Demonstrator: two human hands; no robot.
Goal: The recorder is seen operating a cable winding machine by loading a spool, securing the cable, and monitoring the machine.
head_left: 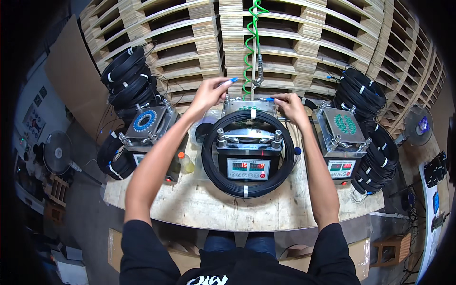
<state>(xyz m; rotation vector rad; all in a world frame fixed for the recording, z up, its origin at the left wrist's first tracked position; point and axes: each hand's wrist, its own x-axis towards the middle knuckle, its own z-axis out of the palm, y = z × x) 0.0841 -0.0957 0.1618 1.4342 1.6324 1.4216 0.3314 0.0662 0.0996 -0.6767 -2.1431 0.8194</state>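
Blue piece [234, 80] pinched in left hand [211, 95], second piece [270, 99] in right hand [290, 106]; hands part-closed.

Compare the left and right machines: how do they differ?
The left machine has blue pieces in a ring on top; the right machine has green pieces in a cluster. The left machine's panel is mostly hidden behind the left forearm; the right machine's panel shows lit digits. Both have metal top plates.
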